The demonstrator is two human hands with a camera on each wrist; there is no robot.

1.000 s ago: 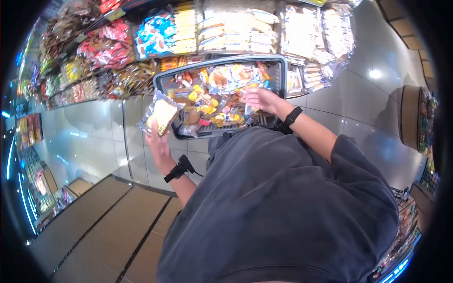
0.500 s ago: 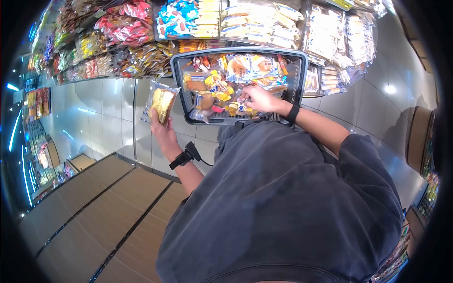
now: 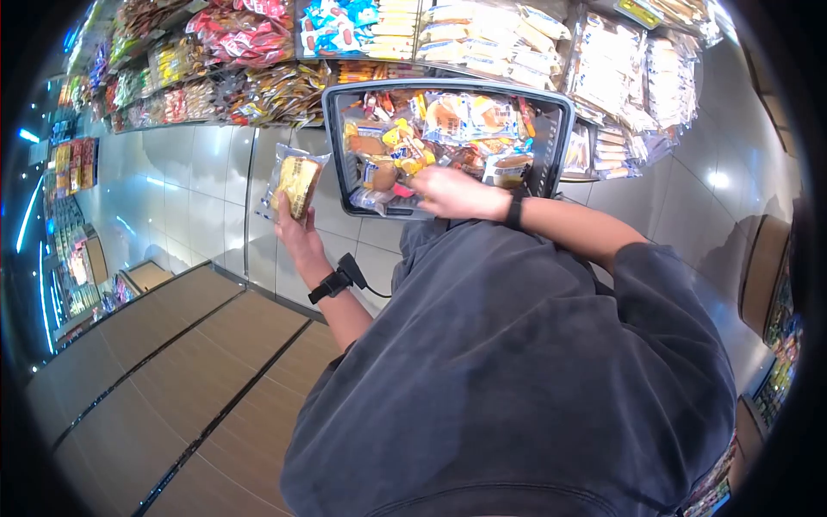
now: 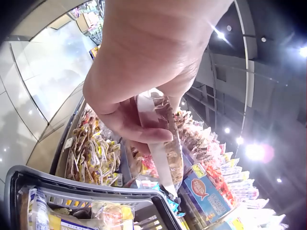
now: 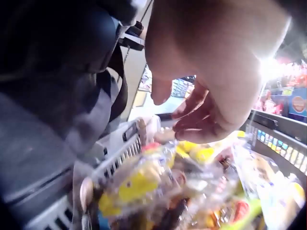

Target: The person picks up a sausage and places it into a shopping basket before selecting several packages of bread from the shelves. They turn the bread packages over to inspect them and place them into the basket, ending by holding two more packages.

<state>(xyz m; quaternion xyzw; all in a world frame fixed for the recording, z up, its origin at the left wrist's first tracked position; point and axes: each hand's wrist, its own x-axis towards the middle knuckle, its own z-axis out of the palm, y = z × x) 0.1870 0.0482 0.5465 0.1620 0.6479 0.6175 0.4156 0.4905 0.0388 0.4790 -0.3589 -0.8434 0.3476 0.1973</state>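
Observation:
My left hand (image 3: 297,231) holds a clear-wrapped piece of bread (image 3: 300,183) upright, beside the basket's left end. In the left wrist view, fingers curl around this wrapped bread (image 4: 169,158). The dark grey shopping basket (image 3: 448,85) contains many wrapped snacks, including a pack of round buns (image 3: 469,116) at the back and yellow packets (image 3: 405,151) nearer the left. Low over the basket's front side is my right hand (image 3: 461,193). The right wrist view has this hand (image 5: 206,91) with loosely bent fingers and the thumb apart, nothing between them, just above the packets.
Behind the basket runs a display of bagged snacks, with red bags (image 3: 241,34), blue bags (image 3: 338,26) and pale packets (image 3: 491,39). A brown panelled surface (image 3: 146,370) lies at lower left. Tiled floor (image 3: 207,172) stretches to the left.
My right hand has moved leftward across the basket toward its front side. The left hand keeps the wrapped bread, now turned more upright. The basket appears farther right and higher in the head view.

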